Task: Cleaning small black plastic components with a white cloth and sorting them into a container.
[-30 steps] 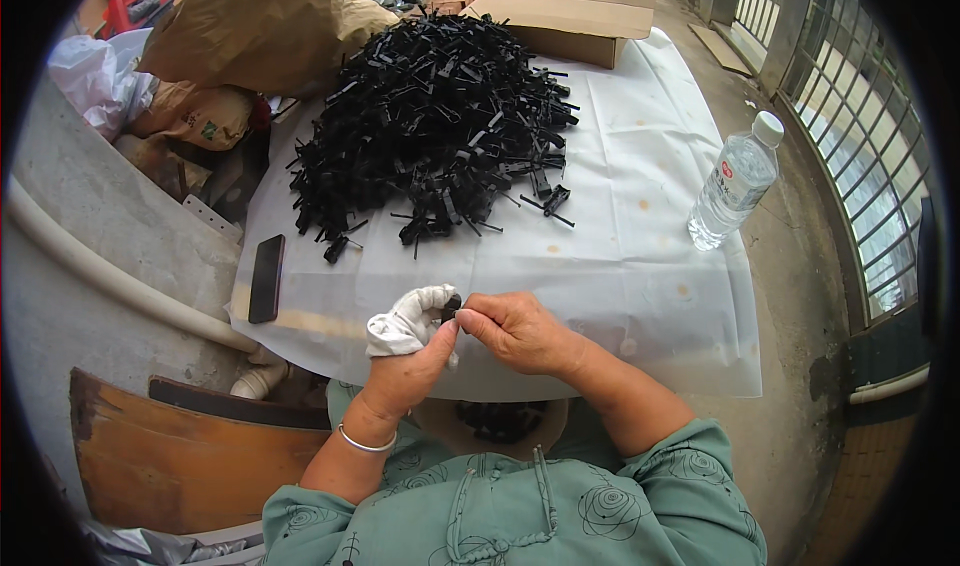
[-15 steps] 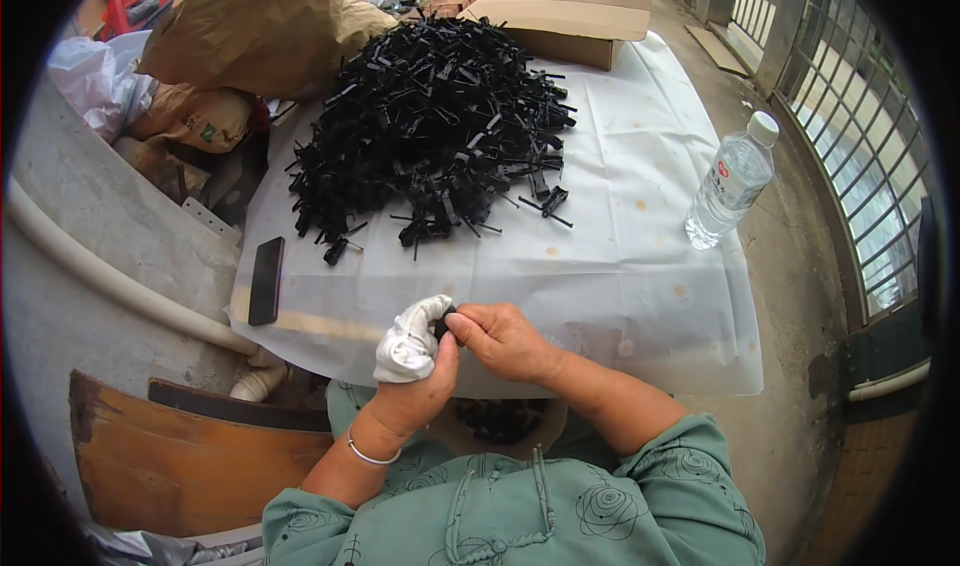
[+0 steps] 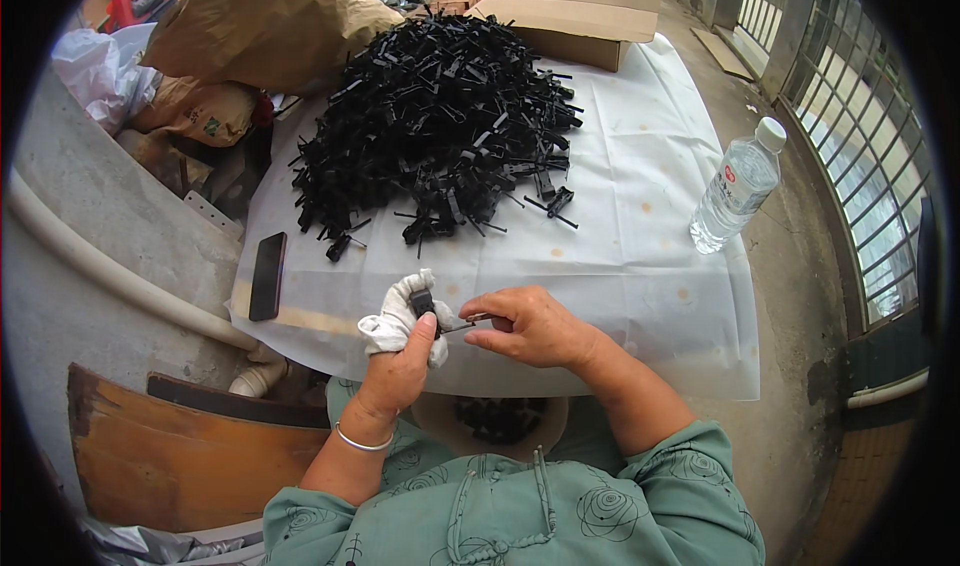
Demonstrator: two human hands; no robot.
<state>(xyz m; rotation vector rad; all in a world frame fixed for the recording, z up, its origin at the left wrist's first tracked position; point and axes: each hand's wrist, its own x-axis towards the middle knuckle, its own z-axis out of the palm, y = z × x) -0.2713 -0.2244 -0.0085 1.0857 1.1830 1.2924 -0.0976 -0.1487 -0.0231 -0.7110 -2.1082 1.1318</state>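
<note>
My left hand [image 3: 403, 364] grips a black plastic clip [image 3: 424, 303], its bare thumb pressed on the clip. White cloth [image 3: 385, 330], perhaps a glove, wraps round the fingers of that hand. From the clip a thin dark pin [image 3: 459, 328] sticks out to the right. My right hand [image 3: 535, 328] is beside it, thumb and fingers apart around the pin's end; whether they touch it I cannot tell. Beyond my hands rises a large heap of similar black clips [image 3: 440, 116] with thin pins. Below them, at my lap, a pale round container [image 3: 553, 428] holds several black pieces.
White sheeting [image 3: 640, 296] covers the table. A dark phone [image 3: 267, 276] lies at its left, a clear water bottle [image 3: 738, 186] stands at its right edge. An open cardboard box [image 3: 570, 41] and brown paper [image 3: 250, 26] are at the back. A pipe [image 3: 120, 276] runs along the left.
My hands have moved apart, the right one drawing right and loosening from its pinch. The left has turned, so the clip and its pin now show. The view has shifted slightly.
</note>
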